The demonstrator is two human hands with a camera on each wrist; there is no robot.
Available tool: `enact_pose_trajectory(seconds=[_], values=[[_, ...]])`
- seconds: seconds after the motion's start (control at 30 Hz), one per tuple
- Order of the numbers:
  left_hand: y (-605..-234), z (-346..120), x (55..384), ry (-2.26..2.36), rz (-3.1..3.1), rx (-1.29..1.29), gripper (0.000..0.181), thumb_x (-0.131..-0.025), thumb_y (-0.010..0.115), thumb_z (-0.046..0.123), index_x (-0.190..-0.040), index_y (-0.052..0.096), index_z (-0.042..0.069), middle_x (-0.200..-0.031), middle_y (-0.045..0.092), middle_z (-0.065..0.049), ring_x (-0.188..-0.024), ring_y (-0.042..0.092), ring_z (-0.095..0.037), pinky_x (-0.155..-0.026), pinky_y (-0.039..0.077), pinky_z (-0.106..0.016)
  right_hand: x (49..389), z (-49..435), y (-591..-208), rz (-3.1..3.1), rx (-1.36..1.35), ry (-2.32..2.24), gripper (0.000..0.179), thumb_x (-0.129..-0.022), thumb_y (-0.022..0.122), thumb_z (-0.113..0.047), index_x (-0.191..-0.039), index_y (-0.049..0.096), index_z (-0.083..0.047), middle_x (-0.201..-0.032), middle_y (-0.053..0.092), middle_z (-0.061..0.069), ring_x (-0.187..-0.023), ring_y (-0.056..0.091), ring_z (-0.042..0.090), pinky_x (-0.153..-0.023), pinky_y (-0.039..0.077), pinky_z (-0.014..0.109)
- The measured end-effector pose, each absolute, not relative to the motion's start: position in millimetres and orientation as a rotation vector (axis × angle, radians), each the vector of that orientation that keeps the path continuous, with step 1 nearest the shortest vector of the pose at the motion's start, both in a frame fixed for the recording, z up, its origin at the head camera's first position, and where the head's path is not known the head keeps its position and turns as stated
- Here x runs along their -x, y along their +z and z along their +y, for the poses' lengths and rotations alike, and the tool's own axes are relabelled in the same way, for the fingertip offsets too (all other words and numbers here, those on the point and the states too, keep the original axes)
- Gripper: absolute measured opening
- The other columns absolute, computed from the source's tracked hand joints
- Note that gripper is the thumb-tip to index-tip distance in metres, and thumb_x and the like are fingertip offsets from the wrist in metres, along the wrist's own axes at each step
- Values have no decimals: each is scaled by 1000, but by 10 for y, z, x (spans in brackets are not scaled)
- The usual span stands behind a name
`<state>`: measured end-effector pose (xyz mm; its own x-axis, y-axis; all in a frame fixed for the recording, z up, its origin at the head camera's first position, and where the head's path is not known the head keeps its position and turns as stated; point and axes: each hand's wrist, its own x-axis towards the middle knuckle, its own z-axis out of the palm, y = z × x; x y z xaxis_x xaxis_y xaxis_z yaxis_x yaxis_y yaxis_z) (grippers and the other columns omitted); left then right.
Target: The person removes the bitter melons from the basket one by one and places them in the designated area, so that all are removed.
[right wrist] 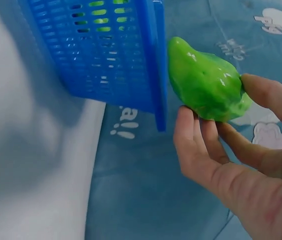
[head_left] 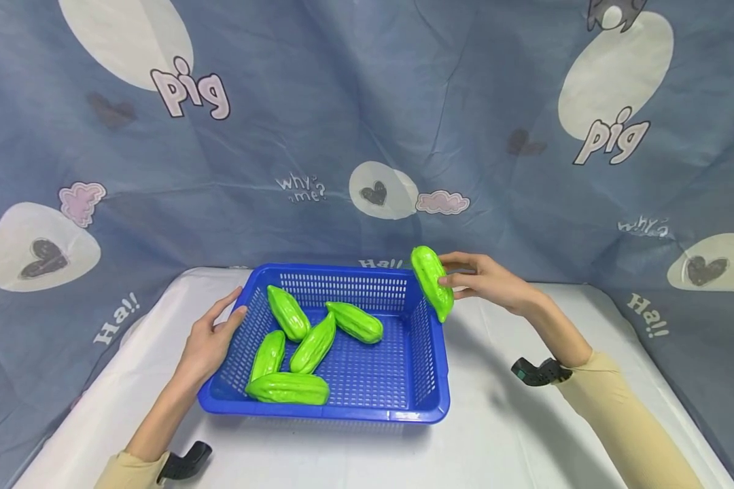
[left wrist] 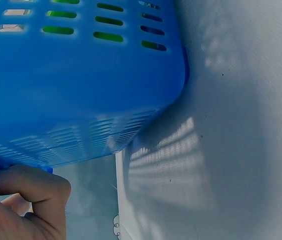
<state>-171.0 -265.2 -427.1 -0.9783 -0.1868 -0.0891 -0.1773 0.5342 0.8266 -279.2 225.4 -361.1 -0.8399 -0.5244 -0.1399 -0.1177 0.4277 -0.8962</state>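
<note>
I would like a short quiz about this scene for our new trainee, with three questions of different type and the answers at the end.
1. How many bitter melons lie inside the blue plastic basket?
2. True or false: the right hand is empty.
3. Where is the left hand?
A: on the basket's floor
B: at the basket's left side
C: at the basket's right side

Key:
1. Five.
2. False; it holds another bitter melon by the basket's right rim.
3. B.
</note>
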Motion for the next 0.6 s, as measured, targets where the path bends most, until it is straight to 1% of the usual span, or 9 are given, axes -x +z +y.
enact_pose_trajectory(seconds=[0.13, 0.27, 0.37, 0.47, 0.53, 0.6], values=[[-4269, -2651, 1704, -1482, -2738, -318, 66, -112, 50, 55, -170, 35, 27, -107, 83, -20, -69, 70, -6, -63, 54, -29, 2822, 2332, -3646, 2241, 488, -1441, 66, -106, 68, -24, -162, 42, -1, -158, 54, 23, -127, 67, 22, -104, 61, 42], [-4272, -2651, 1702, -1472, -2736, -318, 66, -112, 50, 55, -170, 35, 27, -111, 82, -22, -70, 70, -5, -64, 54, -29, 2874, 2414, -3712, 2196, 442, -1503, 65, -108, 65, -25, -162, 40, 1, -155, 55, 23, -124, 68, 15, -104, 61, 41], [-4271, -2650, 1700, -1468, -2734, -320, 66, -112, 50, 55, -170, 36, 26, -111, 83, -22, -69, 70, -5, -63, 53, -29, 2902, 2472, -3772, 2138, 388, -1555, 64, -110, 61, -24, -162, 37, 4, -146, 60, 16, -120, 70, 11, -103, 61, 38], [-4268, -2649, 1702, -1464, -2738, -322, 66, -112, 50, 54, -170, 36, 26, -108, 83, -20, -69, 70, -5, -63, 53, -29, 2917, 2524, -3837, 2075, 339, -1594, 67, -111, 57, -24, -165, 30, 6, -132, 67, 6, -114, 73, 9, -101, 61, 35], [-4266, -2649, 1701, -1464, -2740, -325, 65, -112, 50, 54, -170, 36, 27, -106, 83, -19, -68, 69, -6, -63, 53, -29, 2928, 2553, -3880, 2054, 315, -1608, 70, -112, 57, -24, -167, 25, 5, -125, 70, -1, -111, 75, 8, -99, 61, 33], [-4264, -2650, 1701, -1467, -2740, -330, 65, -112, 50, 55, -170, 36, 28, -105, 84, -17, -69, 69, -6, -63, 53, -29, 2939, 2571, -3921, 2044, 296, -1622, 71, -112, 57, -24, -167, 22, 4, -121, 71, -4, -109, 75, 7, -98, 62, 31]])
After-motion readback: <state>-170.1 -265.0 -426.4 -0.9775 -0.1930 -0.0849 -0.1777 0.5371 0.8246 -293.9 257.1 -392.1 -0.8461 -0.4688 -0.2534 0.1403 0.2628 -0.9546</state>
